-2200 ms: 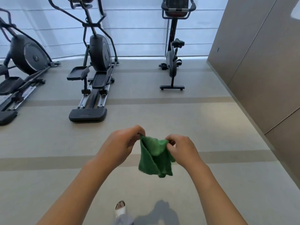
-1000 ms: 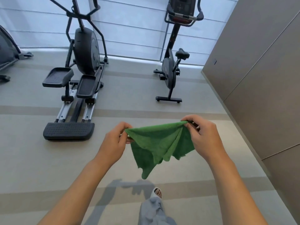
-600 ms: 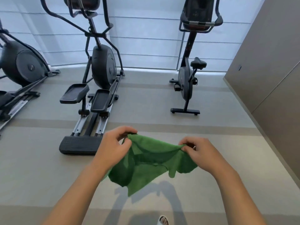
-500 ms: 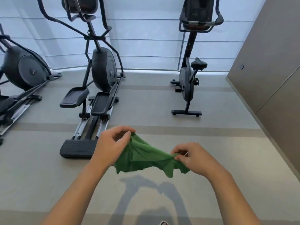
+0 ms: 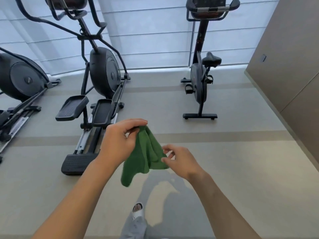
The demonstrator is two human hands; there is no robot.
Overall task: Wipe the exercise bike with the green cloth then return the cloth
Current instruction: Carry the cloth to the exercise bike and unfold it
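Observation:
The green cloth point(image 5: 145, 156) hangs bunched in front of me, over the floor. My left hand point(image 5: 120, 140) pinches its top corner between thumb and fingertips. My right hand point(image 5: 181, 161) is lower and to the right, with fingers loosely curled and spread. Its thumb touches the cloth's right edge, and whether it still pinches the cloth is unclear. The black exercise bike point(image 5: 198, 83) stands upright ahead on the right, near the window blinds, a few steps beyond my hands. Its saddle and console face me.
A black elliptical trainer point(image 5: 101, 75) stands ahead on the left, its rear foot near my left hand. A second one point(image 5: 20, 78) sits at the far left. A beige panelled wall point(image 5: 284, 66) runs along the right. My sandalled foot point(image 5: 138, 207) is below.
The cloth was stretched between both hands; now my left hand has lifted its corner and the cloth hangs bunched. My right hand's fingers have loosened. The machines appear nearer.

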